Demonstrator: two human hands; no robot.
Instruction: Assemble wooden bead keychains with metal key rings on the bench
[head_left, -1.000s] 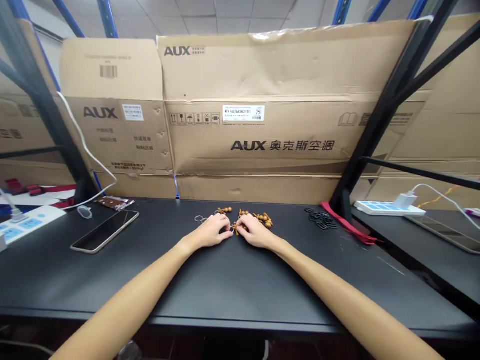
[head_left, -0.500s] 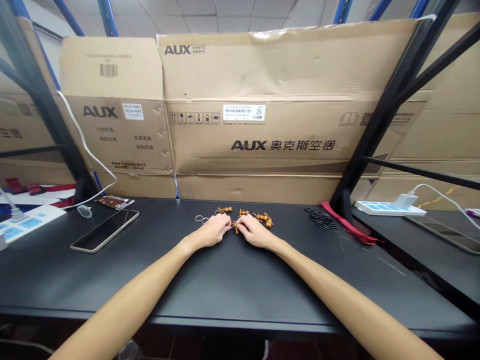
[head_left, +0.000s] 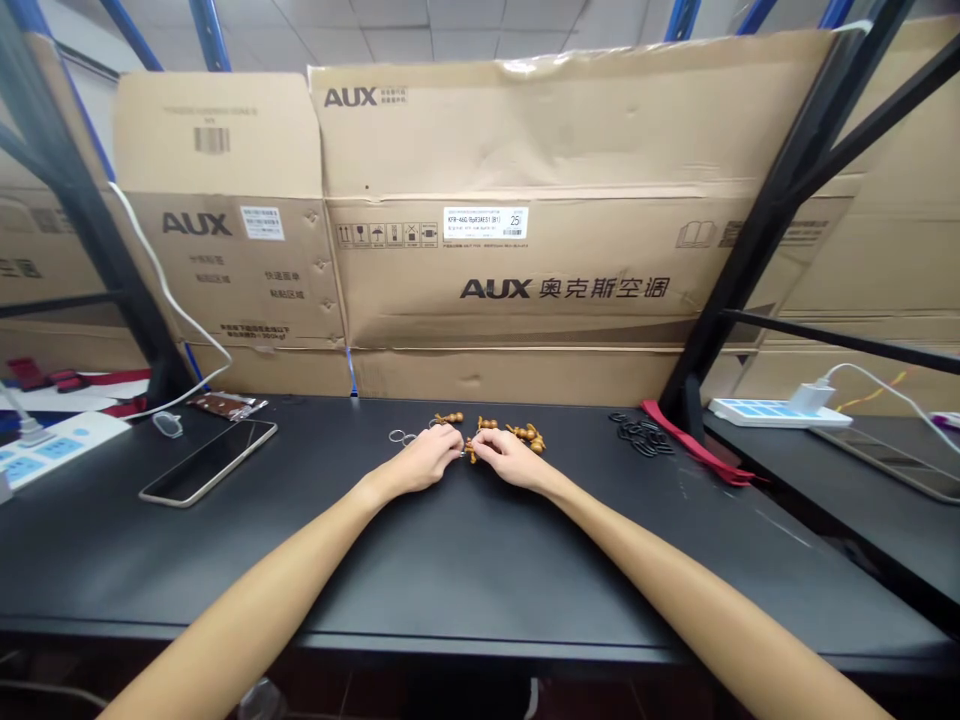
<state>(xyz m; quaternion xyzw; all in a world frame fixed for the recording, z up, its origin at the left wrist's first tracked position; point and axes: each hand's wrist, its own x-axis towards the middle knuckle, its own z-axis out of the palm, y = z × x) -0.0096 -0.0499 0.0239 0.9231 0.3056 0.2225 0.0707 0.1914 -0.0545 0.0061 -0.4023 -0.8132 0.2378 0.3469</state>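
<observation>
My left hand (head_left: 431,458) and my right hand (head_left: 510,458) nearly meet above the dark table, each closed in a pinch. Between them shows a small brown gourd charm (head_left: 471,452) with a cord; my right fingers grip it. A glint of metal at my left fingertips looks like a key ring, mostly hidden by the fingers. Just beyond the hands lie several more brown gourd charms (head_left: 527,435), one of them (head_left: 451,417) behind my left hand. Loose metal key rings (head_left: 397,436) rest left of that hand.
A phone (head_left: 210,463) lies to the left, near a white power strip (head_left: 67,445). On the right are a heap of black oval links (head_left: 641,436) and a red strap (head_left: 697,450). Cardboard (head_left: 510,330) walls the back, with a black metal post (head_left: 757,220) beside it.
Both hands stay almost in place, still pinching at the gourd charm. The fingers have shifted slightly, and a bit of metal now shows at the left fingertips. The view has moved a little.
</observation>
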